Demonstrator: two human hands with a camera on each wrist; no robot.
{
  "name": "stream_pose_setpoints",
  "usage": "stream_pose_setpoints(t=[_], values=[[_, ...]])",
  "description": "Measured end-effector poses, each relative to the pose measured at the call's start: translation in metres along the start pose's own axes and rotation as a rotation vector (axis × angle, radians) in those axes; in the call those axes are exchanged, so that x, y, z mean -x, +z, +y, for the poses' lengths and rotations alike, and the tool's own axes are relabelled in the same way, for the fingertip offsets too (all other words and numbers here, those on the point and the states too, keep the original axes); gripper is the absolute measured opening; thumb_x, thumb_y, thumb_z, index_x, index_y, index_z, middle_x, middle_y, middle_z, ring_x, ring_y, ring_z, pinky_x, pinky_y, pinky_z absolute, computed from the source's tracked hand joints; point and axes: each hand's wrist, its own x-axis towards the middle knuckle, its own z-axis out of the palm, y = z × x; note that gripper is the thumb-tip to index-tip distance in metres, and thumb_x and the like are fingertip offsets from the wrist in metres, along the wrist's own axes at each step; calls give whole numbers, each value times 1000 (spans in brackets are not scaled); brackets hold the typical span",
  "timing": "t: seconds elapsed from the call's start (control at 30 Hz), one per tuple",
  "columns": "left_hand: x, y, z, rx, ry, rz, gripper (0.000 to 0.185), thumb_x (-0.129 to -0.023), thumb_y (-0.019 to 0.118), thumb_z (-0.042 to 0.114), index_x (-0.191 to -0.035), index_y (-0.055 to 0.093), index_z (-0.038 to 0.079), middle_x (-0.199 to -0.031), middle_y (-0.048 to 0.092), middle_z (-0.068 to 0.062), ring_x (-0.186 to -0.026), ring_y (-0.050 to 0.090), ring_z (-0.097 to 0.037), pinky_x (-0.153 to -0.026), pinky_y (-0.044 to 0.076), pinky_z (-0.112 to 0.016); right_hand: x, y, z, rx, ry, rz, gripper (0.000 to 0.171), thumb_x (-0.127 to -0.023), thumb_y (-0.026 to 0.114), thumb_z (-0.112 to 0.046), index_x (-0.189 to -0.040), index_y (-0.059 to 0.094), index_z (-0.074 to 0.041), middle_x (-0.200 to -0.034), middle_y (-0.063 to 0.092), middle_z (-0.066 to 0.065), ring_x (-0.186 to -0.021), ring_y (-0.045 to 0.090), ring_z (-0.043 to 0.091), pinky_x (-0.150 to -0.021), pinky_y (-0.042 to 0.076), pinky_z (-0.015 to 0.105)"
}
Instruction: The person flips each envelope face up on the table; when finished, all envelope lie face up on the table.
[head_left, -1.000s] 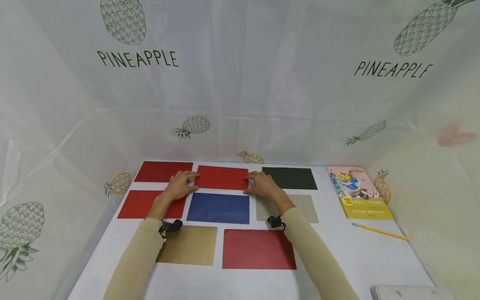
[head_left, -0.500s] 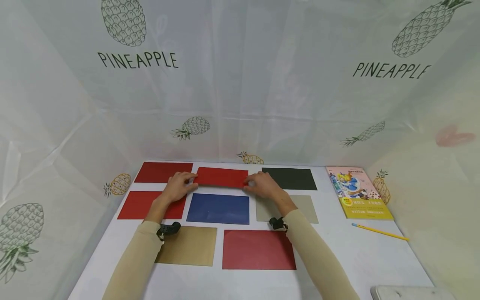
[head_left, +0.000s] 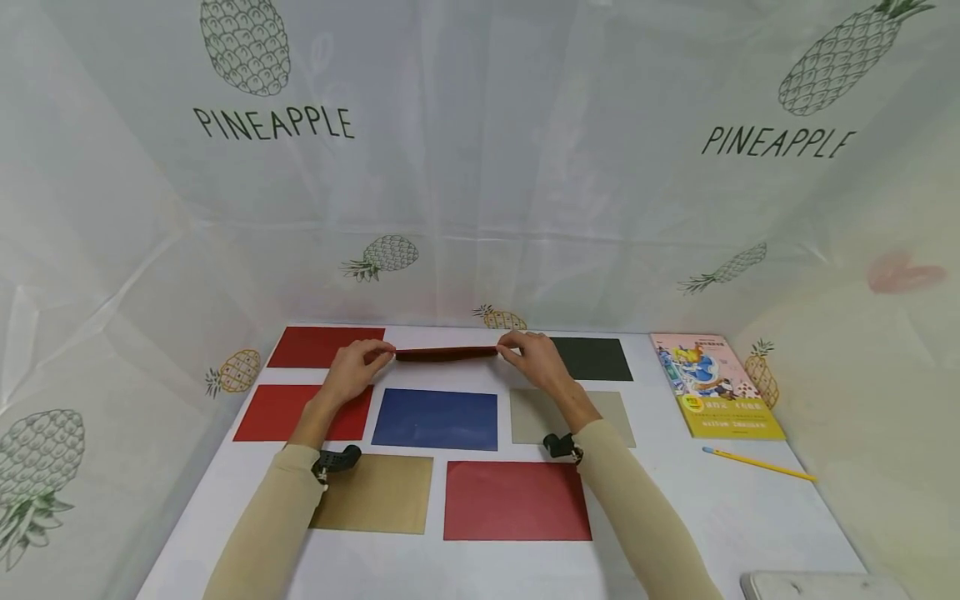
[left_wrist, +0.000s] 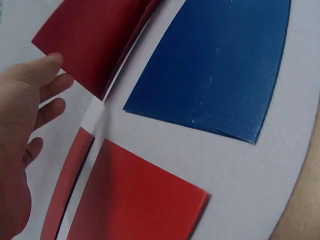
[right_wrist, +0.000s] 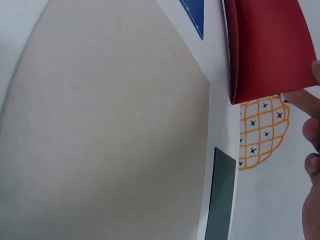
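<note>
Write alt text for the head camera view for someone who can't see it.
Two hands, left hand and right hand, pinch the ends of a red sheet lifted edge-on above a white table. Around it lie flat sheets in red, blue, black, grey and tan; a picture book and yellow pencil lie to the right.

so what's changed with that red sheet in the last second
The red sheet lay flat a second ago; both hands have lifted its near edge and folded it away from the person, so it now shows as a thin strip. The left hand and right hand still pinch its ends. The blue sheet and other sheets stayed put.
</note>
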Motion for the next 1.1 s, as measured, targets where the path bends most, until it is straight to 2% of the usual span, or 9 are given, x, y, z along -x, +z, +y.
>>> stream_pose_setpoints(t=[0.1,0.23,0.33,0.47,0.6,0.77,0.83,0.93,1.1], values=[[-1,1,2,-1,-11,29,24,-98,68,25,-119,73,15,-116,71,-5,-112,61,-28,-93,49,-51,0,-1,0,-23,31,26,13,-99,66,-33,-103,69,-22,-102,77,-1,-81,68,17,-83,51,42],[-2,0,6,2,-21,61,29,-97,68,27,-120,72,10,-116,71,-9,-107,61,-29,-91,49,-52,0,-1,-1,-62,71,73,14,-97,68,-30,-100,61,-18,-101,78,7,-76,66,20,-76,50,41],[-3,1,9,7,-39,82,30,-98,67,31,-119,71,10,-114,71,-8,-104,61,-28,-90,50,-50,0,0,-2,-83,90,117,13,-96,70,-26,-97,60,-17,-98,78,7,-75,66,19,-66,51,36],[-5,3,11,22,-43,116,29,-98,67,31,-118,71,10,-108,73,-7,-99,62,-26,-86,49,-47,-1,1,-3,-96,106,144,11,-95,71,-22,-97,63,-17,-94,76,4,-73,64,17,-64,51,32],[-7,6,10,29,-41,137,26,-97,68,31,-116,70,12,-104,73,-5,-95,62,-23,-82,48,-42,-1,2,-3,-64,99,129,11,-96,71,-22,-105,68,-17,-98,76,1,-69,57,14,-64,47,31],[-7,10,8,29,-52,146,30,-96,71,29,-120,66,12,-100,73,-3,-87,62,-22,-73,46,-37,-1,3,-1,-12,105,41,24,-96,69,-22,-120,70,-17,-108,74,0,-68,54,14,-64,47,31],[-6,11,8,38,-61,147,32,-95,72,27,-122,63,14,-100,73,-3,-87,63,-21,-71,45,-37,-1,4,0,-2,116,-4,31,-96,69,-23,-127,67,-19,-116,72,2,-74,57,16,-67,50,33],[-5,12,7,69,-71,129,36,-93,75,26,-123,57,17,-102,72,-3,-91,63,-22,-74,47,-38,0,5,1,-4,126,-64,44,-95,71,-27,-137,61,-20,-135,64,4,-97,62,22,-84,52,41],[-2,14,6,102,-70,66,46,-86,82,26,-122,56,17,-112,67,-5,-101,60,-26,-83,49,-43,3,8,3,35,132,-132,61,-92,73,-33,-148,51,-20,-151,50,6,-135,49,30,-106,40,55]])
